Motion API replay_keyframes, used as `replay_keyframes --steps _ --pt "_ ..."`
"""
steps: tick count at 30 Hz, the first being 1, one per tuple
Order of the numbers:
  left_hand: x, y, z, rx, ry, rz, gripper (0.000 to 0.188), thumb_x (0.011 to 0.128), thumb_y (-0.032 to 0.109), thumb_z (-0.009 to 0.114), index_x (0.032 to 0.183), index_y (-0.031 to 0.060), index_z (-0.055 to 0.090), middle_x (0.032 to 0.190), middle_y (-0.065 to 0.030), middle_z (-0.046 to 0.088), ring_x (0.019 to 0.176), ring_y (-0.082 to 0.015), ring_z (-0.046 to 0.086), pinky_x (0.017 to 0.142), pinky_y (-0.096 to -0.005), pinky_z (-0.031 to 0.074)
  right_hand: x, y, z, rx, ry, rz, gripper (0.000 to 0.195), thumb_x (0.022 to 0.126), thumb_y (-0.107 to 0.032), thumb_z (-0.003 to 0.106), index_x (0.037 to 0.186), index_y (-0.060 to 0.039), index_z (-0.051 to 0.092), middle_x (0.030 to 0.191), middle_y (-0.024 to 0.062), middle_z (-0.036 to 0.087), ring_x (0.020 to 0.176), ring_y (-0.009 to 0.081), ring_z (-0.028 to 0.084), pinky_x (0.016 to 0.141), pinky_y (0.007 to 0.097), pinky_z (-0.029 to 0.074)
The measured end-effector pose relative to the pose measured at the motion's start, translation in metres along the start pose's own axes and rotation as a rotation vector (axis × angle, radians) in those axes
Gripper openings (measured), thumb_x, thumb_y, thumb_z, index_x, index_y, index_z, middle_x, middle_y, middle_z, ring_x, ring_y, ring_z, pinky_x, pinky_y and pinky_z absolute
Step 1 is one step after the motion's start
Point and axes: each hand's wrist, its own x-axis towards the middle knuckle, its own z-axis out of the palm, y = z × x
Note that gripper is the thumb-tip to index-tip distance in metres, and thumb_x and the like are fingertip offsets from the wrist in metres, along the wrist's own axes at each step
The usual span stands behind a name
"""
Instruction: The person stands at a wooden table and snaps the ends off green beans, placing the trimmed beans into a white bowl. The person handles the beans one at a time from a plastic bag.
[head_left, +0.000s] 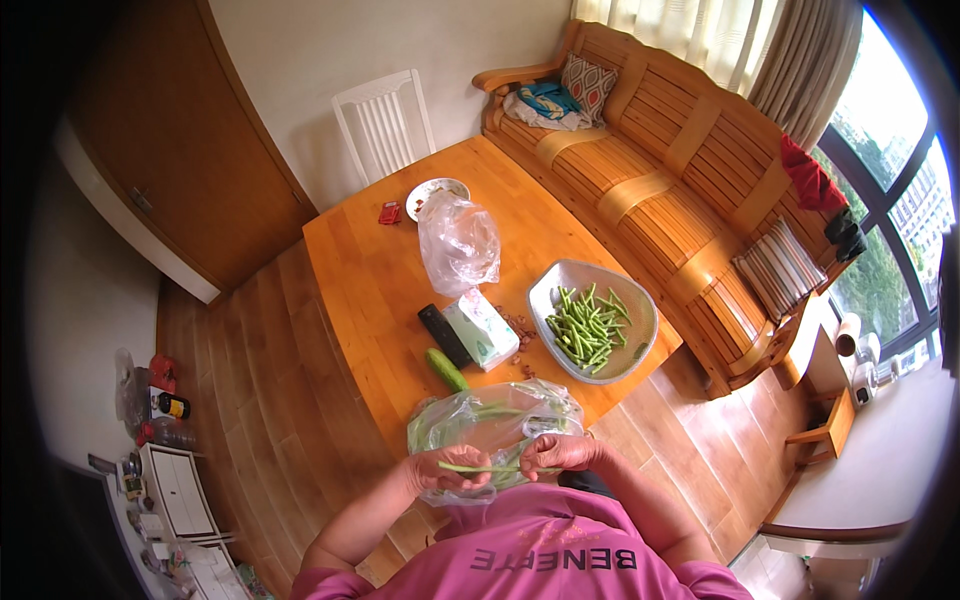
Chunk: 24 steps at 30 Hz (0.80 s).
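Note:
A long green bean (480, 469) is stretched between my left hand (452, 466) and my right hand (556, 454), its two ends in their fingers. Beneath and behind them, a clear plastic bag (491, 405) with more long beans lies at the table's near edge. To its right, a silvery basket (536, 315) holds a pile of cut green bean pieces (589, 328). A green cucumber (447, 370) lies just beyond the bag, on the left.
On the wooden table (360, 277) are a black remote control (445, 335), a tissue pack (484, 330), a crumpled plastic bag (459, 244), a white bowl (452, 184), red packets (389, 213) and brown scraps (523, 334). A wooden bench (652, 172) stands along the right side.

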Motion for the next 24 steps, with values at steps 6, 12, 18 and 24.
replay_keyframes --steps 6,12,18,24 --pt "0.01 0.008 0.012 0.017 0.476 0.217 0.015 0.086 0.018 0.056 0.075 0.0083 0.058 0.061 0.0017 0.051 0.046 -0.0016 0.042 0.036 -0.0151 0.026 -0.004 -0.002 -0.002 -0.177 0.348 0.206 0.03 0.089 -0.031 0.053 0.079 -0.0041 0.062 0.068 -0.0041 0.051 0.064 0.005 0.043 0.06 0.0214 0.035" --pt "-0.002 0.022 -0.029 -0.09 0.89 0.639 0.023 0.086 0.028 0.058 0.072 0.0105 0.053 0.058 0.0021 0.051 0.039 -0.0022 0.038 0.032 -0.0157 0.023 -0.016 -0.019 0.015 -0.027 0.37 0.038 0.032 0.09 -0.033 0.051 0.078 -0.0047 0.059 0.056 -0.0074 0.039 0.048 0.0028 0.031 0.045 0.0187 0.023" --pt "0.023 0.012 0.003 -0.106 0.268 0.105 0.023 0.089 0.03 0.053 0.081 0.0083 0.053 0.058 0.0041 0.045 0.042 -0.0021 0.035 0.035 -0.0156 0.025 -0.006 -0.004 0.003 0.01 0.118 0.017 0.033 0.088 -0.034 0.053 0.082 -0.0029 0.06 0.063 -0.0045 0.049 0.06 0.0041 0.041 0.056 0.0189 0.033" --pt "0.022 -0.001 0.015 -0.043 0.045 -0.007 0.021 0.086 0.025 0.057 0.083 0.0038 0.054 0.059 0.0041 0.044 0.046 -0.0007 0.037 0.04 -0.0141 0.028 0.004 -0.014 0.005 -0.06 0.126 0.149 0.031 0.088 -0.032 0.055 0.091 -0.0021 0.063 0.065 -0.0048 0.051 0.06 0.0031 0.041 0.055 0.0181 0.034"
